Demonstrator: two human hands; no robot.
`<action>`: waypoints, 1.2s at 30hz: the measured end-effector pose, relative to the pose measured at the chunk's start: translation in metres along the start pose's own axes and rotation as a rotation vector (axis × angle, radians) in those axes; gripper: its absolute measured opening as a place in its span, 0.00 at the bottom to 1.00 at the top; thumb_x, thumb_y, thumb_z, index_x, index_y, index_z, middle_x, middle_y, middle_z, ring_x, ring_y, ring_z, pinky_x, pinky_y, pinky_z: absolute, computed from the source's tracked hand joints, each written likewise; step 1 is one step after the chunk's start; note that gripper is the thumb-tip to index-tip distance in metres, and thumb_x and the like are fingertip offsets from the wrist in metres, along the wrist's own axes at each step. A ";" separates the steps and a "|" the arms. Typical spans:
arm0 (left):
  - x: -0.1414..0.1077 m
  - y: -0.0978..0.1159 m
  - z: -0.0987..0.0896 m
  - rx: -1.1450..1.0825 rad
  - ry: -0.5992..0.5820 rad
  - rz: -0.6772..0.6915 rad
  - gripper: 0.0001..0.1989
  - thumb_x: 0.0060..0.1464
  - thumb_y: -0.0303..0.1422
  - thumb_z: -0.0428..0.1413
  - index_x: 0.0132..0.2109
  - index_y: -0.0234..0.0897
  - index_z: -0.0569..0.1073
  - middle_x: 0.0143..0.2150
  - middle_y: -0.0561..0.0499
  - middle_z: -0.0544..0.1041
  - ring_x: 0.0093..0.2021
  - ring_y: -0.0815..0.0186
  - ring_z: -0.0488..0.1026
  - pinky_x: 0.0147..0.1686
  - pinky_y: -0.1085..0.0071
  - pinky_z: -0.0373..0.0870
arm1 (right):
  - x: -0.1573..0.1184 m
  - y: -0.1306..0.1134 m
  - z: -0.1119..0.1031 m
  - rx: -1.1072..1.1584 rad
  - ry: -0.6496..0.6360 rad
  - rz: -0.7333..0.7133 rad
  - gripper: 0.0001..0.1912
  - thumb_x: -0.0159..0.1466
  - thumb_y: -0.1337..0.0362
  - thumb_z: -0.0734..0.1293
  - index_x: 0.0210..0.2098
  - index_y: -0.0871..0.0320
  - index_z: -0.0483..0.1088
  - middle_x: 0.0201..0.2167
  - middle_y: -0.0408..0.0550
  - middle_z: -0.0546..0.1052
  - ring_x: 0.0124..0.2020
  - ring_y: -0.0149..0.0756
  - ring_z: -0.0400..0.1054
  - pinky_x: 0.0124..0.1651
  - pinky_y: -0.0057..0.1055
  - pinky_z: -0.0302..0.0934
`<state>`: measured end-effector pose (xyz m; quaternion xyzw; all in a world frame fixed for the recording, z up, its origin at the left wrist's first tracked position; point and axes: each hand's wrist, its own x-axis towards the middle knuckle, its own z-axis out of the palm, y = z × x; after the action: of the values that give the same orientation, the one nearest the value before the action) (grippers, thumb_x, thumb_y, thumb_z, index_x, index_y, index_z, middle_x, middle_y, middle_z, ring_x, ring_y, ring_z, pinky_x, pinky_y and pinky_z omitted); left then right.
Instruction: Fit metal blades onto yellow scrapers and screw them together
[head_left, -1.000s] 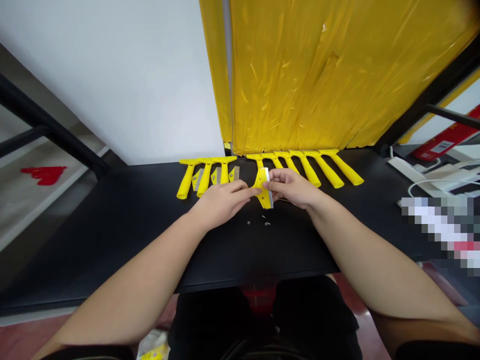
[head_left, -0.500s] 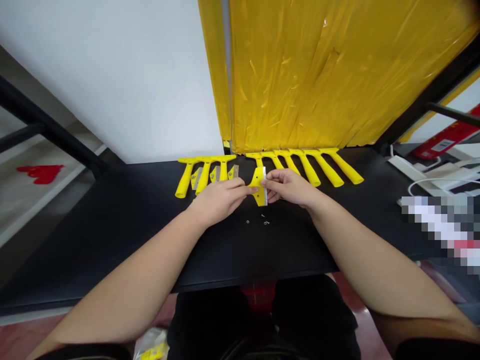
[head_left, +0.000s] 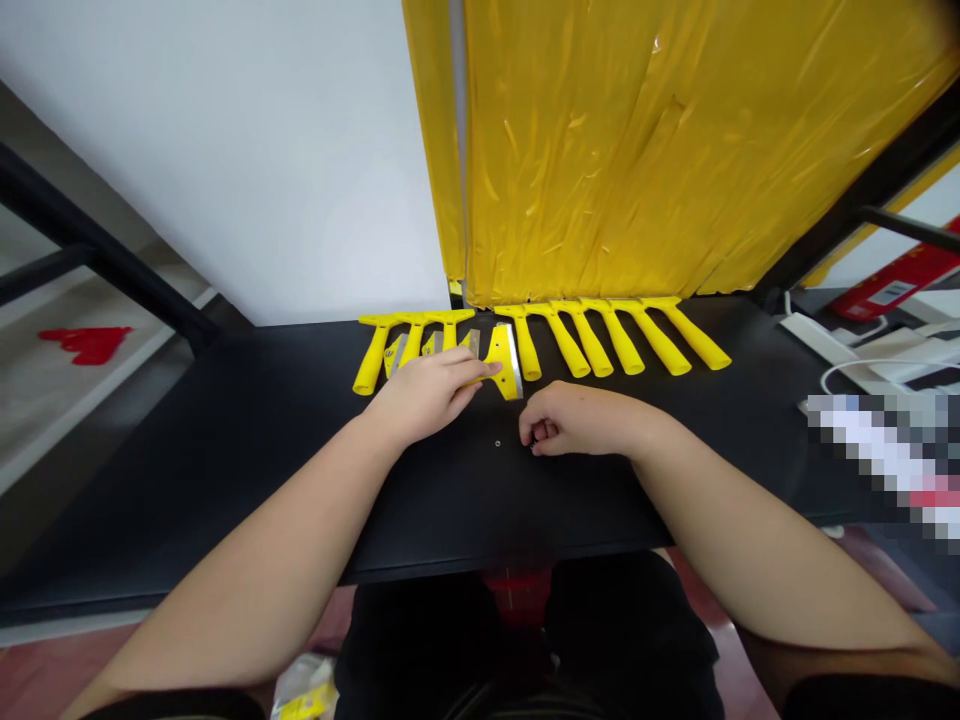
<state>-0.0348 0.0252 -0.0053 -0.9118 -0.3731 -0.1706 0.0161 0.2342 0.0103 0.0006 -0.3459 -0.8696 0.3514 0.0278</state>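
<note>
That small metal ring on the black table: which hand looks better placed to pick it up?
Probably the right hand: its curled fingers lie close to the ring, while the left hand rests on the yellow scraper.

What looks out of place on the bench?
A small metal washer lies loose on the black table, apart from the other parts. One yellow scraper, touched by the left hand, sits out of line with the row of yellow handles.
</note>
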 end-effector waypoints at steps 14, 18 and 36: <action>0.000 0.003 0.001 -0.003 -0.001 0.020 0.17 0.73 0.33 0.52 0.62 0.47 0.79 0.52 0.48 0.81 0.48 0.60 0.81 0.42 0.65 0.77 | -0.003 0.006 -0.013 0.051 0.308 -0.004 0.02 0.67 0.66 0.71 0.36 0.55 0.77 0.31 0.43 0.75 0.30 0.33 0.65 0.35 0.33 0.59; 0.000 0.009 0.000 -0.020 0.004 0.046 0.17 0.72 0.32 0.52 0.60 0.46 0.79 0.50 0.48 0.81 0.45 0.62 0.81 0.40 0.67 0.77 | 0.007 0.018 -0.012 0.146 0.647 -0.047 0.04 0.66 0.61 0.73 0.36 0.54 0.79 0.38 0.47 0.72 0.37 0.36 0.66 0.39 0.35 0.63; 0.001 0.023 0.002 0.024 0.023 0.183 0.18 0.73 0.30 0.50 0.61 0.48 0.79 0.47 0.51 0.82 0.39 0.65 0.80 0.34 0.69 0.74 | 0.025 0.014 0.001 0.792 0.635 -0.031 0.29 0.57 0.52 0.79 0.40 0.49 0.56 0.26 0.32 0.68 0.27 0.30 0.63 0.33 0.30 0.60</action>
<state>-0.0181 0.0095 -0.0048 -0.9398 -0.2899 -0.1746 0.0468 0.2233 0.0325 -0.0134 -0.3855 -0.6233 0.5312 0.4252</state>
